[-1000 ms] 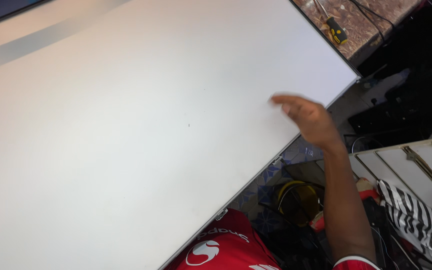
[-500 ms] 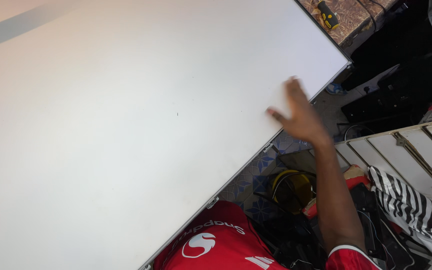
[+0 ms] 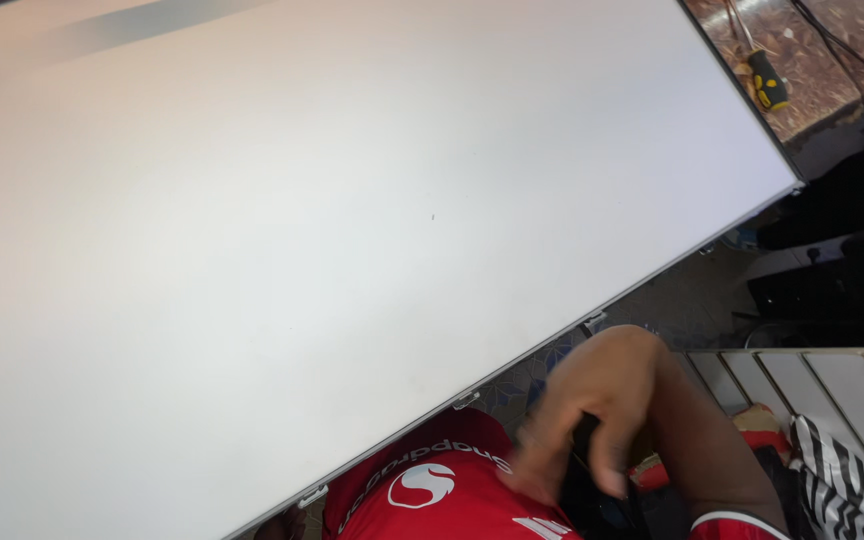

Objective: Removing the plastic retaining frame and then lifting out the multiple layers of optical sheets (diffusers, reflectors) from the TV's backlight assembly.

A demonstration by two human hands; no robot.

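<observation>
A large white flat panel [image 3: 352,230] fills most of the view, its metal-trimmed near edge running diagonally from lower left to upper right. My right hand [image 3: 592,420] hangs just below that edge, off the panel, over my red shirt [image 3: 432,495]. Its fingers are bent downward and blurred, with something dark between thumb and fingers that I cannot make out. My left hand is out of sight.
A screwdriver with a yellow and black handle [image 3: 767,88] lies on a brown mottled surface [image 3: 852,40] at the top right, beside black cables [image 3: 832,45]. White slatted strips [image 3: 832,385] and a black-and-white striped cloth [image 3: 842,480] sit at the lower right. Dark equipment [image 3: 842,285] stands on the floor.
My right hand has left the panel's near edge, dropped down and drawn in toward my lap, with its fingers now curled. The view has shifted slightly.
</observation>
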